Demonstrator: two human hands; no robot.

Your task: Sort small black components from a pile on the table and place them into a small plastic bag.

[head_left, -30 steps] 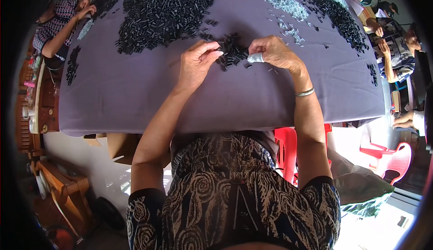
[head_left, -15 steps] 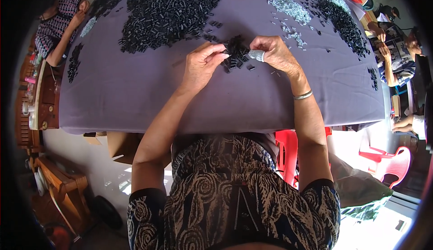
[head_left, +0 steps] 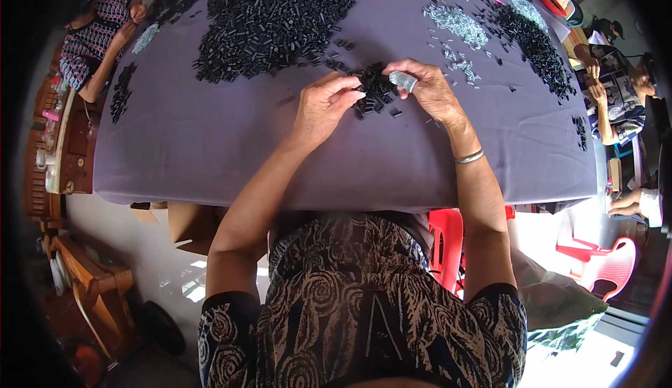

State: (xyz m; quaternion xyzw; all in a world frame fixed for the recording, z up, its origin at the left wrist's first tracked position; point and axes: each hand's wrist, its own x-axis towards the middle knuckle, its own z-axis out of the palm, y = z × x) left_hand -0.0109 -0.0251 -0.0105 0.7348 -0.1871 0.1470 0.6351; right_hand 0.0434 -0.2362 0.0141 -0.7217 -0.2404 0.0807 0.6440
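Observation:
Thumb and fingertips of my left hand [head_left: 323,110] are pinched together at the left side of a small heap of short black cylindrical pieces [head_left: 378,101]. Anything between them is too small to make out. Across the heap, my right hand [head_left: 430,93] is closed too, its fingertips curled together at the heap's right edge. What it holds, if anything, is hidden. A silvery-grey wrap [head_left: 403,80] covers one of its digits, and a metal bangle [head_left: 469,156] circles that wrist. Several loose black pieces lie between the two hands on the purple tablecloth [head_left: 336,171].
A broad heap of black pieces [head_left: 273,24] spreads beyond my left hand. Small silvery pieces [head_left: 456,25] lie beyond my right, with another black heap [head_left: 532,45] farther right. People sit at both table ends. A red plastic chair [head_left: 609,265] stands at the lower right.
The whole view has shifted slightly. My right hand has turned a little, bringing the silvery wrap round. My left hand keeps its pinch near the small heap.

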